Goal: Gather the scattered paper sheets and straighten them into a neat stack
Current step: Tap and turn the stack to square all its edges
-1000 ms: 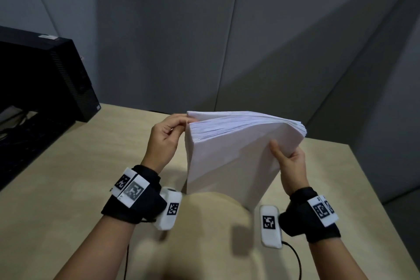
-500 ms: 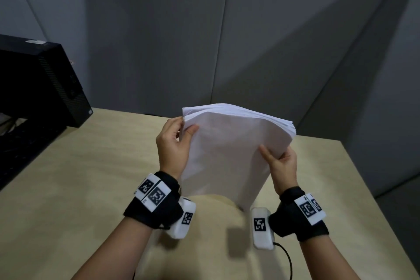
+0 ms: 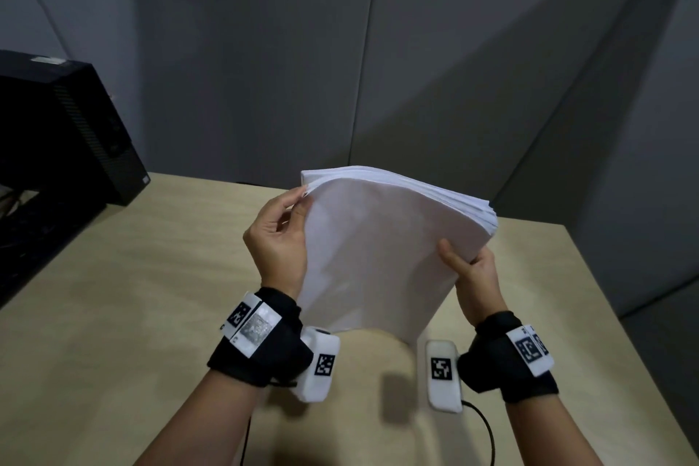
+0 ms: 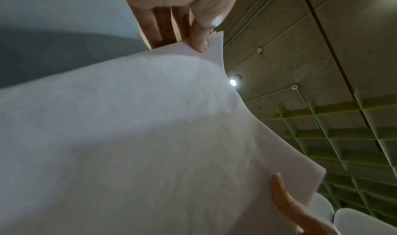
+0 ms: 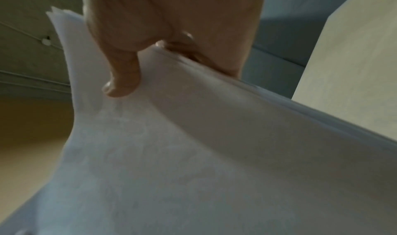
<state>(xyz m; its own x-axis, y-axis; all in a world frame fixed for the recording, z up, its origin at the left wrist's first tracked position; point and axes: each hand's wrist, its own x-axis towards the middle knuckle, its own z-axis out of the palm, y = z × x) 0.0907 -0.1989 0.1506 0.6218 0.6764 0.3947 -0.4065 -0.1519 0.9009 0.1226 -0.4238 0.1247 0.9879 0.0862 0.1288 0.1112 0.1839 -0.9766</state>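
Note:
A thick stack of white paper sheets (image 3: 382, 253) stands on edge above the wooden table (image 3: 125, 276), bowed toward me, its top edges slightly fanned. My left hand (image 3: 278, 238) pinches the stack's upper left corner; in the left wrist view the left hand (image 4: 189, 26) has its thumb on the front sheet (image 4: 150, 136) and its fingers behind. My right hand (image 3: 471, 272) grips the right edge lower down; in the right wrist view the right hand (image 5: 150, 40) shows its thumb pressed on the front of the paper (image 5: 193, 153). The stack's bottom edge is hidden behind its curve.
A black computer case (image 3: 72, 132) stands at the table's far left, with a dark keyboard (image 3: 26, 238) in front of it. Grey partition walls (image 3: 378, 49) close the back. The table's right edge (image 3: 612, 314) drops to the floor.
The stack went from leaning with a fanned top to more upright and more even. My left hand shifted from the top corner's edge to pinching it; both hands moved slightly toward me.

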